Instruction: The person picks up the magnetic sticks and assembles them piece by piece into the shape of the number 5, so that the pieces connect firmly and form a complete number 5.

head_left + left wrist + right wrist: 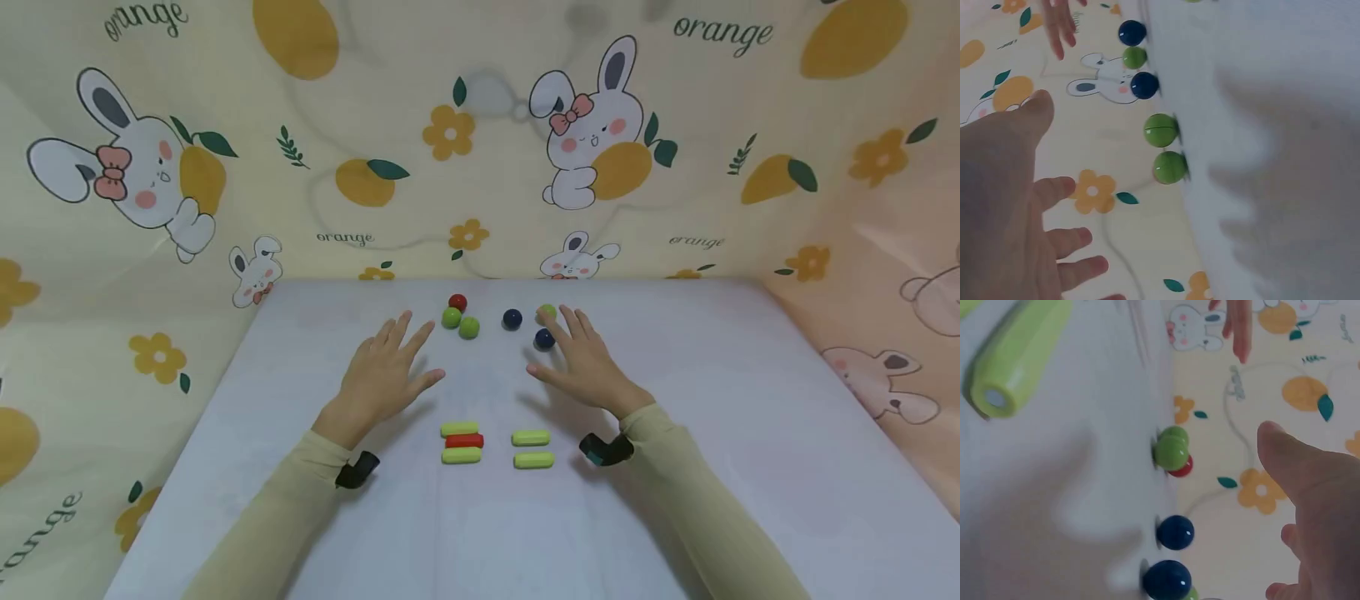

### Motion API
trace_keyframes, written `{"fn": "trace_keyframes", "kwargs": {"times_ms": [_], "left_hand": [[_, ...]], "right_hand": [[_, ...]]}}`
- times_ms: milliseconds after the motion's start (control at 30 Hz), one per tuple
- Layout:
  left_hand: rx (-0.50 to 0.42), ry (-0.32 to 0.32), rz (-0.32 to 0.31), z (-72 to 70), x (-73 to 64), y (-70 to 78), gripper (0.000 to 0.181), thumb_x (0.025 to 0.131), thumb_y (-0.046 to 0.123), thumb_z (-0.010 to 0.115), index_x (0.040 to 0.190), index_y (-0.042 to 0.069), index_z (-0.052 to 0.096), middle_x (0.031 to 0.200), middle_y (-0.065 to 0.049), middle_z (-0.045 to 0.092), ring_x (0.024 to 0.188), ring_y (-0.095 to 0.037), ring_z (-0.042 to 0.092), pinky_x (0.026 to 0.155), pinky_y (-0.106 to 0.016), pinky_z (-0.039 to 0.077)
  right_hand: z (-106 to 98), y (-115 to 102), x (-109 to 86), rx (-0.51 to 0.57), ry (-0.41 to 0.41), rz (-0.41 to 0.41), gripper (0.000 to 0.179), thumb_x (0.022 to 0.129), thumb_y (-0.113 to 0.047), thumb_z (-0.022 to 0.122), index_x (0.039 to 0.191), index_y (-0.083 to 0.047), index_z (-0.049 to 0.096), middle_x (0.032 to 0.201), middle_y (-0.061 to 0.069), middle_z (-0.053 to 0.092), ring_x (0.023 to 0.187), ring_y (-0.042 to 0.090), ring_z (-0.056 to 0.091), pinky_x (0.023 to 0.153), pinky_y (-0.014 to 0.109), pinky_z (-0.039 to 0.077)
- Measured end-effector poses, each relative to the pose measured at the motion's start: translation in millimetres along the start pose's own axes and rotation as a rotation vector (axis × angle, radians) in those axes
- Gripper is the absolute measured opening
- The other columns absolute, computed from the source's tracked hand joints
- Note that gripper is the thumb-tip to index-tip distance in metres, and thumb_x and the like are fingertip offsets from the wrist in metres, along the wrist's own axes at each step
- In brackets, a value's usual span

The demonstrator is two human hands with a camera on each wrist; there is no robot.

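Beige sleeves (262, 525) enter the head view from the bottom left and bottom right, each with a black wrist device (357, 470) near the cuff. Left of centre, the left hand (378, 379) has its fingers straight and spread, holding nothing, near a red ball (457, 302) and two green balls (469, 327) clustered at upper centre. Right of centre, the right hand (585, 362) likewise has its fingers apart with nothing grasped; they overlap another green ball (549, 309) and a dark blue ball (543, 339), and I cannot tell whether they touch. A second dark blue ball (512, 319) lies just left of these. At lower centre of the white tabletop (480, 533), a red rod (464, 441) lies between two light-green rods (461, 456), with another light-green pair (533, 460) to the right.
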State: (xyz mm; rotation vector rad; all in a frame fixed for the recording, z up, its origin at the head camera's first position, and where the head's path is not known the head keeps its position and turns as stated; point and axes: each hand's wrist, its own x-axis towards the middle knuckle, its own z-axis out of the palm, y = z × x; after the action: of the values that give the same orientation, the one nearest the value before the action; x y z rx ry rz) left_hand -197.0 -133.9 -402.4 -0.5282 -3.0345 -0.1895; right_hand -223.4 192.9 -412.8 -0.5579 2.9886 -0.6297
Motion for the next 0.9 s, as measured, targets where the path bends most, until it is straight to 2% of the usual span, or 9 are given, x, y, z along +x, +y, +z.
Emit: {"fn": "trace_keyframes", "kwargs": {"times_ms": [133,267,367,567,767,900], "left_hand": [[-0.051,0.017,0.047,7.2,-4.1,0.0,0.076,0.098,0.057,0.055,0.16,0.02,0.031,0.163,-0.018,0.033,0.145,-0.041,0.041,0.11,-0.058,0.043],[-0.208,-0.009,0.116,10.8,-6.2,2.1,0.067,0.099,0.049,0.059,0.155,0.015,0.04,0.156,-0.016,0.045,0.141,-0.036,0.048,0.109,-0.056,0.045],[-0.329,-0.072,0.148,10.2,-7.6,5.8,0.06,0.1,0.043,0.061,0.15,0.013,0.046,0.152,-0.012,0.051,0.139,-0.033,0.051,0.111,-0.054,0.045],[-0.463,-0.222,0.141,9.7,-10.6,14.3,0.051,0.098,0.033,0.066,0.144,0.015,0.054,0.139,-0.008,0.063,0.121,-0.027,0.063,0.103,-0.048,0.052],[-0.525,-0.285,0.199,16.3,-15.7,21.0,0.042,0.098,0.026,0.067,0.138,0.014,0.059,0.126,-0.006,0.069,0.109,-0.02,0.065,0.096,-0.042,0.054],[-0.559,-0.312,0.246,19.6,-15.9,23.5,0.038,0.096,0.019,0.069,0.133,0.011,0.062,0.118,-0.005,0.071,0.1,-0.016,0.065,0.089,-0.037,0.055]], "right_hand": [[7,-1,-1.9,0.027,0.011,-0.046,0.087,0.095,-0.053,0.063,0.163,-0.023,0.018,0.168,0.022,0.013,0.155,0.049,0.007,0.117,0.074,0.016],[8,1,-3.0,0.048,0.042,-0.058,0.085,0.094,-0.049,0.066,0.162,-0.02,0.024,0.166,0.022,0.021,0.154,0.046,0.014,0.117,0.072,0.021],[7,6,-2.4,0.091,0.057,-0.064,0.08,0.095,-0.043,0.067,0.16,-0.018,0.029,0.163,0.023,0.026,0.152,0.044,0.02,0.117,0.069,0.025],[9,22,4.0,0.199,0.045,-0.064,0.073,0.098,-0.036,0.065,0.158,-0.011,0.032,0.16,0.028,0.029,0.149,0.048,0.025,0.117,0.07,0.024],[14,33,7.4,0.286,0.012,-0.03,0.071,0.1,-0.036,0.062,0.158,-0.01,0.032,0.162,0.025,0.031,0.15,0.048,0.025,0.119,0.069,0.02],[18,39,13.9,0.301,0.011,-0.04,0.069,0.099,-0.027,0.064,0.157,-0.006,0.032,0.161,0.024,0.033,0.15,0.047,0.027,0.121,0.065,0.019]]}}
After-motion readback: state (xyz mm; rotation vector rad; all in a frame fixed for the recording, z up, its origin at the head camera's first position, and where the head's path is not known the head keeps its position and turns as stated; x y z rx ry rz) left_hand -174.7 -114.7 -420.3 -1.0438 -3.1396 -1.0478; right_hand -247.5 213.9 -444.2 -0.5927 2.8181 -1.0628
